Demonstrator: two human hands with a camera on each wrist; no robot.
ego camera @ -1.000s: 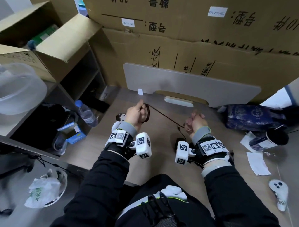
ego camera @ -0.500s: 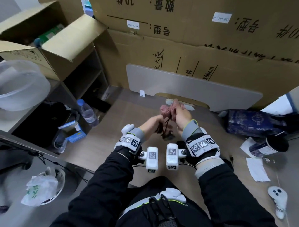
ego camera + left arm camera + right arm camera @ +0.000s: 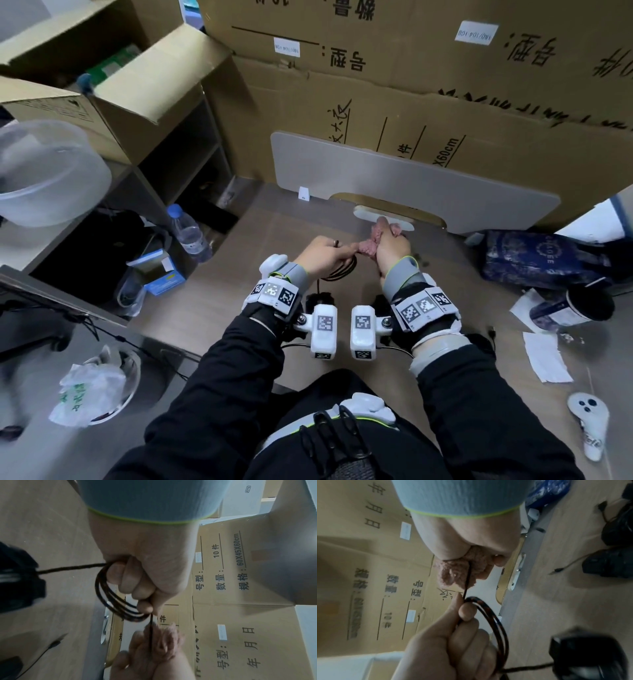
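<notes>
Hands together now, nearly touching, just in front of the grey board (image 3: 411, 181); a second ago well apart, with the cord (image 3: 68, 568) stretched in a long line between them. Left hand (image 3: 322, 255) curled tight round a few round loops of that dark cord, fingers (image 3: 135, 582) tucked through the loops. Right hand (image 3: 392, 250) wrapped round a pink fluffy thing (image 3: 367, 246), on the side nearer the grey board. Only a short straight bit of cord left between the two hands, going from the loops right into the pink fluff. Looks like another loop just made, so less loose cord than before. Other end of the cord dangling from the left hand, away from the grey board, down to a black plug (image 3: 18, 585) hanging below. Probably most of the winding done on the fluffy side, with the plug end still to gather up. Best to keep the loops held tight, to stop the bundle from slipping open. Join between cord and pink thing hidden in the fluff and under the fingers, so no telling its kind.
</notes>
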